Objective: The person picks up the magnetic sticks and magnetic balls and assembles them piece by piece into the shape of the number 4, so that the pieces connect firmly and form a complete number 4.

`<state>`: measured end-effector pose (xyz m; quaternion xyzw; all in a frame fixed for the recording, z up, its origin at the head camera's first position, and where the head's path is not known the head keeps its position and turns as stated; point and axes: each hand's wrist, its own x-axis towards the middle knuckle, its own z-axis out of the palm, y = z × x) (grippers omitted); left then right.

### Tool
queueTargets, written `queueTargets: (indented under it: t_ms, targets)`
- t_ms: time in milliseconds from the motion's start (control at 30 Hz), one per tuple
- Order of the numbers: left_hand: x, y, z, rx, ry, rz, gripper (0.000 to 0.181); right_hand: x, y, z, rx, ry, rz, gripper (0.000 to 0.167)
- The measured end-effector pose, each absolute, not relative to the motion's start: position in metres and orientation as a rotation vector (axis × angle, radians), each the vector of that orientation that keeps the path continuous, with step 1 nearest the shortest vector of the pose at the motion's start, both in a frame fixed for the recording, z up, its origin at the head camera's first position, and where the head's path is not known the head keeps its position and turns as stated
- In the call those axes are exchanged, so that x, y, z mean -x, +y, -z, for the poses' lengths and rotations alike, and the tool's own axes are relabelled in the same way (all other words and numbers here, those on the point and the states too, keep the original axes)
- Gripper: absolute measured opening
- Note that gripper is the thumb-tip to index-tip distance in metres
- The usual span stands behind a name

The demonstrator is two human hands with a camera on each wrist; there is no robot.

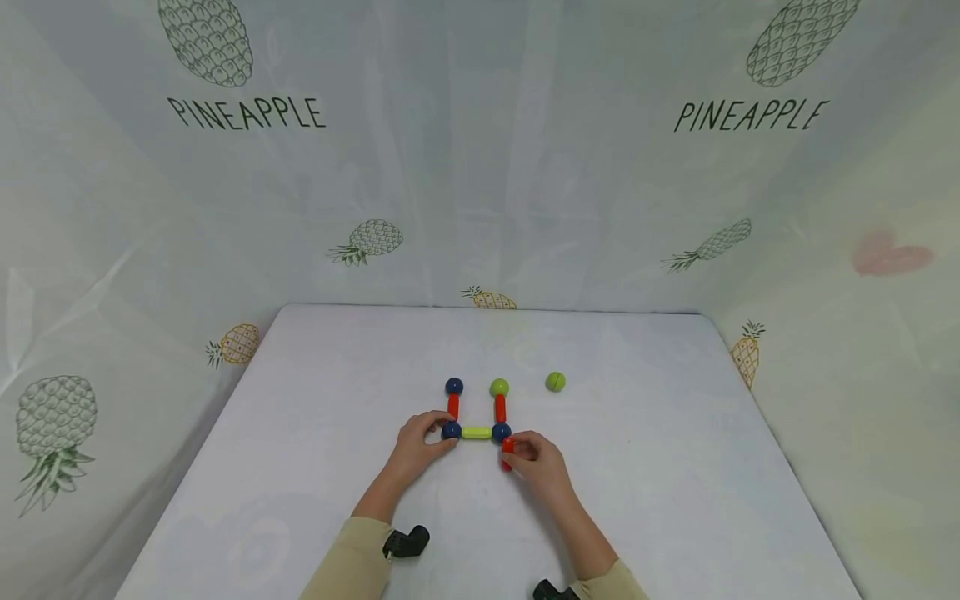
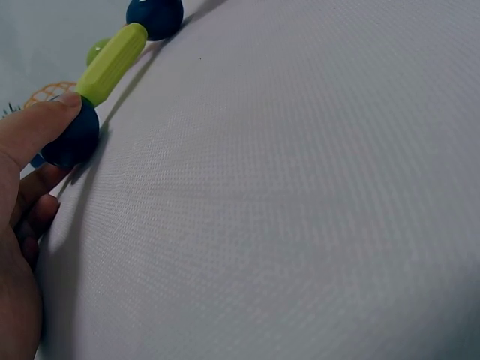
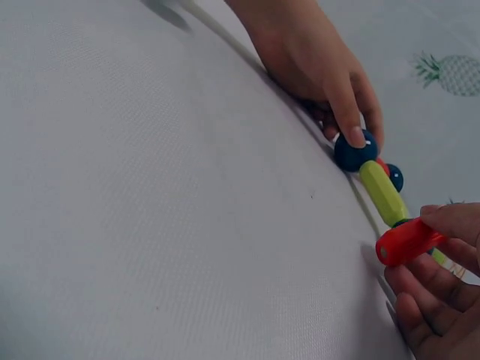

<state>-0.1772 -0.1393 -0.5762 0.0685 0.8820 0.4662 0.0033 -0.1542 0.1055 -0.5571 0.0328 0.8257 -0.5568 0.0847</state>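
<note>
On the white table lies a joined shape of balls and rods. A yellow-green rod point(image 1: 476, 432) links a left dark blue ball point(image 1: 452, 430) and a right dark blue ball point(image 1: 502, 432). From these, a left red rod point(image 1: 453, 407) runs back to a far blue ball point(image 1: 453, 386), and a right red rod point(image 1: 500, 408) to a green ball point(image 1: 499, 387). My left hand point(image 1: 417, 446) pinches the left blue ball between thumb and fingers. My right hand point(image 1: 543, 469) pinches another red rod point(image 3: 405, 241) at the near side of the right blue ball; whether they touch is hidden.
A loose green ball point(image 1: 555, 381) lies on the table point(image 1: 660, 467), right of the joined shape. Behind the table hangs a pale cloth point(image 1: 570, 192) printed with pineapples. Black wrist mounts point(image 1: 406, 542) sit at both sleeves.
</note>
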Motion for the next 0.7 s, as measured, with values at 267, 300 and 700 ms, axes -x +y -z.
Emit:
queueTargets:
  t_ms: [267, 300, 700]
  targets:
    - [0.1771, -0.1393, 0.5775, -0.224, 2.776, -1.442, 0.037, 0.1525, 0.1012, 0.5576, -0.039, 2.477, 1.647, 0.027]
    - [0.1773, -0.1394, 0.5777, -0.224, 2.777, -1.440, 0.037, 0.1526, 0.1006, 0.5571, -0.043, 2.471, 1.649, 0.027]
    - [0.1778, -0.1398, 0.5788, -0.239, 2.782, -1.449, 0.037, 0.1527, 0.0969, 0.5585, -0.073, 2.478, 1.600, 0.027]
